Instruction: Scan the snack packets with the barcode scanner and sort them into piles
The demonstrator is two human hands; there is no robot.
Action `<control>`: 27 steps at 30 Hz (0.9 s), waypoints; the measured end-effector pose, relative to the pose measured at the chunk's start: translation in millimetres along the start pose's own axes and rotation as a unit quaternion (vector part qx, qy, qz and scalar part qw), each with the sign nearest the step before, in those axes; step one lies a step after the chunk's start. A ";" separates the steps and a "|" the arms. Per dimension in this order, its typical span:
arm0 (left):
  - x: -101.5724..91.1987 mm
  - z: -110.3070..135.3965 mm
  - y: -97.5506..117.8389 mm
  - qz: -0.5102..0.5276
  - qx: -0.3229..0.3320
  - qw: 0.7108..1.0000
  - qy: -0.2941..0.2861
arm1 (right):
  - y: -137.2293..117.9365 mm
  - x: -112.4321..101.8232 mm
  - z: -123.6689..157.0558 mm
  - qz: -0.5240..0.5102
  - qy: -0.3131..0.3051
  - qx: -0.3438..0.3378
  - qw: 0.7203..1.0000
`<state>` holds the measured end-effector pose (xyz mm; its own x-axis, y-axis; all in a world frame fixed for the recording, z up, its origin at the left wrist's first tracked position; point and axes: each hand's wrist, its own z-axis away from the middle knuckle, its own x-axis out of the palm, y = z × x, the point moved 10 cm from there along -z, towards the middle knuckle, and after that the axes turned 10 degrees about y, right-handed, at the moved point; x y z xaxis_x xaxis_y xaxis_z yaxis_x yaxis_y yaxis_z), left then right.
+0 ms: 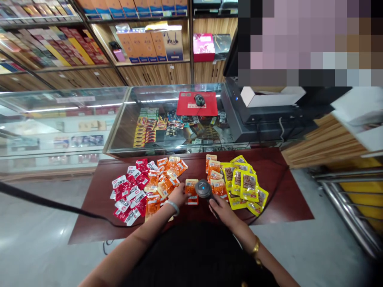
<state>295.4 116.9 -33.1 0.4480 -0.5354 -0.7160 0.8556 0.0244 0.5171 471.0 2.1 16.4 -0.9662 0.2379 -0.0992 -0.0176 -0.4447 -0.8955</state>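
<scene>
My right hand [220, 210] is closed around the handle of a black barcode scanner [204, 188], whose head with a blue light points at an orange snack packet [191, 191]. My left hand [178, 195] rests on that packet's left edge, fingers curled on it, a pale bangle at the wrist. The packet lies on a dark red table [278, 199]. To the left lie heaps of red packets [130, 191] and orange packets [163, 177]. Yellow packets [245, 187] are piled to the right, with a few orange ones beside them.
A black cable [44, 203] runs from the left onto the table. Behind the table stands a glass display counter [119, 119] with a red mouse mat and mouse [199, 100], and a cash register [254, 115]. Shelves of boxed goods line the back wall. A metal rail [347, 195] is at right.
</scene>
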 end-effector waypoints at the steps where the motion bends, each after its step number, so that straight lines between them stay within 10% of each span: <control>1: -0.3 -3.8 6.4 -0.002 0.009 1.000 0.006 | -2.2 0.9 -1.2 -0.013 -0.006 0.001 1.000; 21: 41.6 -61.6 140.2 0.144 0.099 0.984 -0.038 | 4.6 -64.0 -8.1 -0.063 0.118 0.035 0.990; 27: -29.6 -75.3 95.4 -0.064 0.069 0.990 0.105 | 14.5 -61.4 -9.4 -0.097 0.120 0.065 0.986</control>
<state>383.2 198.6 2.1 0.3940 -0.3389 -0.8543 0.8720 -0.1561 0.4640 532.5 -10.8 5.5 -0.8532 0.5197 -0.0448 -0.2442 -0.4738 -0.8461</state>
